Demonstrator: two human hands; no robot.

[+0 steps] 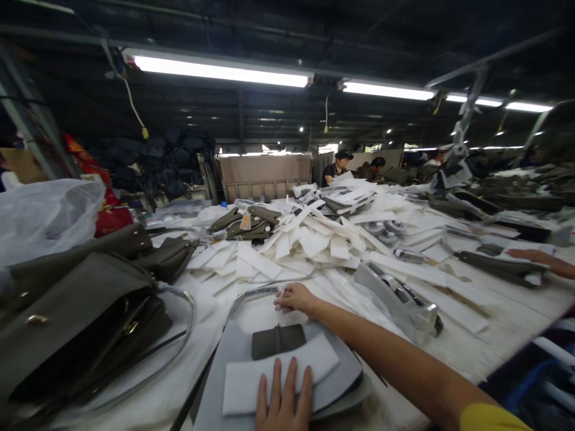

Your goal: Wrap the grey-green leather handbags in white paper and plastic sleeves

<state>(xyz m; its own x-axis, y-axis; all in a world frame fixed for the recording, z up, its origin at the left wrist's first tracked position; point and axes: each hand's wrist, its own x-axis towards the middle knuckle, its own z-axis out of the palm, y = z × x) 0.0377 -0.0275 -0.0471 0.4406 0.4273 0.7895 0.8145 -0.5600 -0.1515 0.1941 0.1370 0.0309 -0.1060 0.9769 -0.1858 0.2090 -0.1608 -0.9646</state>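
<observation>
Flat left hand [283, 404] on white foam strip [242, 386], right hand [294, 297] outstretched.

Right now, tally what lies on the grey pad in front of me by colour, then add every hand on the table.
white sheet: 1
olive-grey leather piece: 1
hands: 3 (left hand flat on the white sheet, right hand at the far edge of the grey pad, co-worker's hand far right)
total: 5
</observation>
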